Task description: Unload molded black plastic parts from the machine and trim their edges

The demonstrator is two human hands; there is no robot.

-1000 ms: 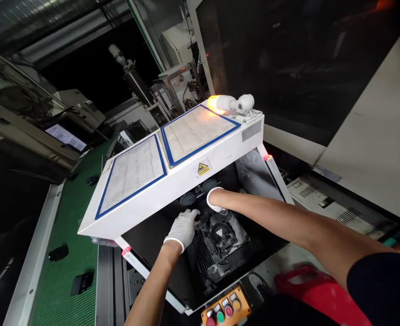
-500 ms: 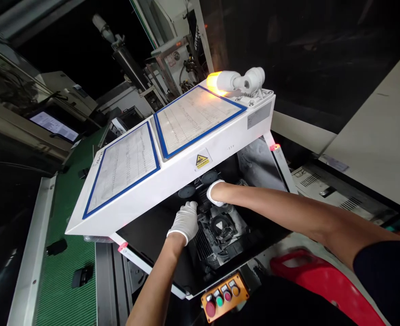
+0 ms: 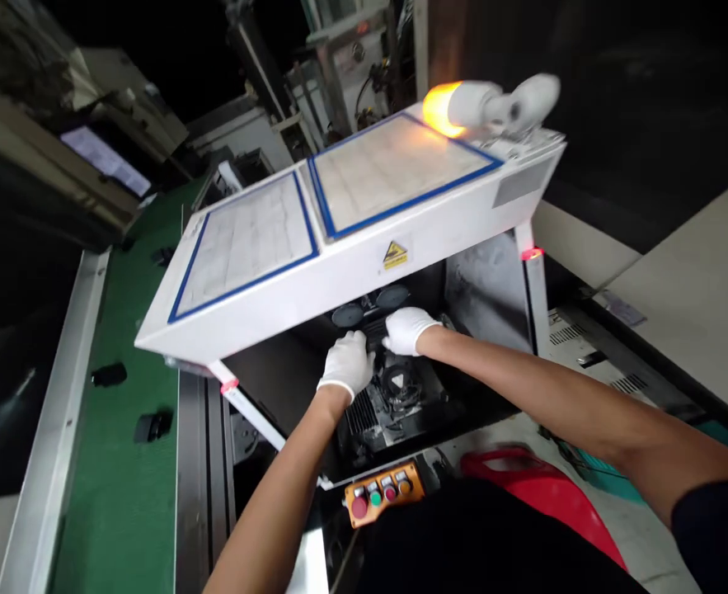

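Observation:
Both hands, in white gloves, reach into the open front of a white machine housing [image 3: 351,276]. My left hand [image 3: 347,365] is closed with its fingers curled at the left side of a dark fixture [image 3: 394,396]. My right hand [image 3: 408,331] bends inward at the back of the fixture, its fingers curled and pointing down. What either hand grips is hidden by the gloves and the dark interior. Between and below them sits a round black part with a pale triangle [image 3: 397,380]. Two round dark discs [image 3: 393,295] show just behind the hands.
An orange button box [image 3: 383,493] is fixed below the opening. On the left runs a green conveyor belt [image 3: 122,487] carrying several black parts [image 3: 152,426]. A lit amber lamp [image 3: 443,109] tops the housing. A red stool [image 3: 542,487] stands by my body.
My right hand has drawn back from under the hood and shows more fully. My left hand stays by the fixture's left side. The camera view has shifted.

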